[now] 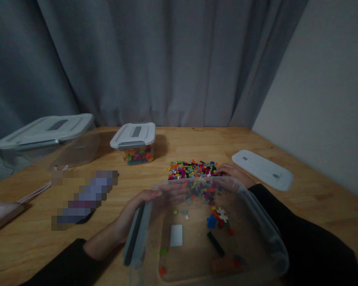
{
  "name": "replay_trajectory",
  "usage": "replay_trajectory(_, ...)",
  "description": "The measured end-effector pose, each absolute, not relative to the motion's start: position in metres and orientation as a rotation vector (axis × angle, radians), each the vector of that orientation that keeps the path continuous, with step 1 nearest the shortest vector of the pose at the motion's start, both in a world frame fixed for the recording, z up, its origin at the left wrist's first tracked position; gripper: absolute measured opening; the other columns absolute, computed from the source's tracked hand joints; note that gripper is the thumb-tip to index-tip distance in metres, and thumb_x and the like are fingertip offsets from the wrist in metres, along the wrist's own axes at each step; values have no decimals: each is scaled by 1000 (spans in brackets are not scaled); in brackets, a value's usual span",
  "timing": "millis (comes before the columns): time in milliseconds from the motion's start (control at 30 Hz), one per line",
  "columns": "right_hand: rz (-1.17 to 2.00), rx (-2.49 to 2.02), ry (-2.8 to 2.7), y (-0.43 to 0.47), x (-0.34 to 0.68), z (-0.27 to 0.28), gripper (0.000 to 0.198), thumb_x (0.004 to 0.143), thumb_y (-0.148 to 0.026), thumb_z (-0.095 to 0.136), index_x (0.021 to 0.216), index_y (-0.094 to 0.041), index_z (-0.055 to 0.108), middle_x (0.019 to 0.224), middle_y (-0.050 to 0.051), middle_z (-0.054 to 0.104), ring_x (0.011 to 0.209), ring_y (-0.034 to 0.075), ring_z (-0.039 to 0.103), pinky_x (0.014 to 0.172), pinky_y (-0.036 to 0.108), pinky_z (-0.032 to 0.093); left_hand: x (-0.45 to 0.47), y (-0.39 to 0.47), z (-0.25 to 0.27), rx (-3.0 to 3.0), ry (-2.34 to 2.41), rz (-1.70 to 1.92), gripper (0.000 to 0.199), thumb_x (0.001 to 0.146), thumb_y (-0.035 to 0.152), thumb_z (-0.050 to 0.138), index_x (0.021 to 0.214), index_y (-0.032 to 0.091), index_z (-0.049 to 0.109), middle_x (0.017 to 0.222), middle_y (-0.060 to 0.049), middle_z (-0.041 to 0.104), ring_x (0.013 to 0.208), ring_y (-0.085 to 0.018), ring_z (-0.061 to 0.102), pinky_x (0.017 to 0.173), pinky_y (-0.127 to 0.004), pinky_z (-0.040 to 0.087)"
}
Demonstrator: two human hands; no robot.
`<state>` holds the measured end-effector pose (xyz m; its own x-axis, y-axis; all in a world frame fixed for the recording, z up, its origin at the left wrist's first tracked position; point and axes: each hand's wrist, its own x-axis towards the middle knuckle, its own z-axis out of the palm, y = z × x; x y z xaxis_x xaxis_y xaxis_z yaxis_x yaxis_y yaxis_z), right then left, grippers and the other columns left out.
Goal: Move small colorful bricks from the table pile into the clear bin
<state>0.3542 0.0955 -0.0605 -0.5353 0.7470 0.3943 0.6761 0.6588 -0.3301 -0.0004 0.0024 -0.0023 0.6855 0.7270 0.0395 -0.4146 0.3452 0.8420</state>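
From the head view, a wooden tabletop (191, 145) with pale grain spreads out beneath both hands and runs on beyond them to a grey-blue curtain (167, 59), which hangs in vertical folds across the back. A plain, pale wall (325, 79) rises to the right of the right hand, past the table's edge. The light is dim.

The left hand (167, 194) reaches around the left side of a clear plastic box (273, 234); its fingers, seen blurred through the plastic, are stretched out and close together, pointing toward the right hand. The right hand (232, 171) lies past the box's far right corner, fingers bent at the right edge of a heap of small colourful pieces (191, 170); whether they pinch any, I cannot tell. The heap sits on the table just ahead of the left fingers. The box is on the near side of both hands, with a few loose pieces showing in it, among them a white tile (176, 235) and a blue star (211, 221).

Right of the right hand, a white lid (262, 170) lies flat on the wood. Well ahead and left of the left hand stand a small lidded box (134, 135) filled with pieces and a larger lidded box (47, 131). Nearer, left of that hand, a pixelated patch (85, 198) hides an object.
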Motion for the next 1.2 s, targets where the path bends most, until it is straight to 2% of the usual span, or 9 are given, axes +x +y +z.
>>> replay_trajectory(200, 352, -1119, -2301, 98, 356, -62, 26, 86, -42, 62, 97, -22, 72, 94, 8, 70, 91, 22, 64, 84, 37, 50, 0, 6, -9, 937, 335, 774, 51, 84, 25, 40, 127, 11, 63, 137, -12, 62, 136, -30, 46, 119, -42, 24)
replay_trajectory(333, 418, -1127, -2262, 98, 357, -59, 24, 83, -40, 64, 95, -20, 73, 92, 8, 70, 87, 21, 64, 80, 36, 51, 0, 3, -3, 938, 353, 786, 47, 86, 24, 40, 122, 12, 68, 135, -12, 64, 134, -30, 48, 118, -41, 26)
replay_trajectory(567, 450, -1190, -2081, 86, 346, -51, 29, 81, -46, 67, 89, -20, 74, 86, 7, 71, 79, 20, 64, 74, 35, 52, 4, -3, 14, 1004, 364, 778, 40, 85, 27, 46, 113, 23, 74, 125, 0, 71, 131, -23, 52, 112, -28, 36)
replay_trajectory(700, 568, -1271, -1812, 83, 341, -47, 32, 76, -48, 71, 86, -18, 73, 81, 5, 70, 75, 18, 64, 71, 34, 53, 3, -1, 9, 984, 349, 767, 45, 83, 26, 45, 120, 18, 70, 130, -5, 68, 133, -27, 50, 115, -36, 32)
replay_trajectory(867, 868, -1181, -1552, 79, 342, -34, 35, 71, -48, 76, 89, -18, 72, 90, 6, 73, 80, 17, 65, 76, 31, 53, 2, 0, 5, 1006, 344, 757, 46, 85, 24, 41, 121, 16, 68, 132, -7, 66, 134, -27, 49, 118, -39, 25)
replay_trajectory(1067, 1195, -1057, -1329, 67, 334, -21, 30, 66, -41, 80, 84, -19, 69, 75, 1, 68, 64, 12, 61, 63, 27, 51, 1, 2, -4, 964, 337, 782, 49, 84, 25, 39, 123, 13, 67, 136, -11, 63, 134, -28, 48, 118, -41, 26)
replay_trajectory(1200, 1298, -998, -1411, 60, 333, -16, 29, 67, -43, 79, 83, -21, 68, 80, 1, 68, 71, 15, 64, 70, 31, 52, 1, 1, 0, 982, 369, 772, 48, 84, 24, 39, 119, 13, 69, 133, -10, 65, 133, -29, 49, 118, -42, 25)
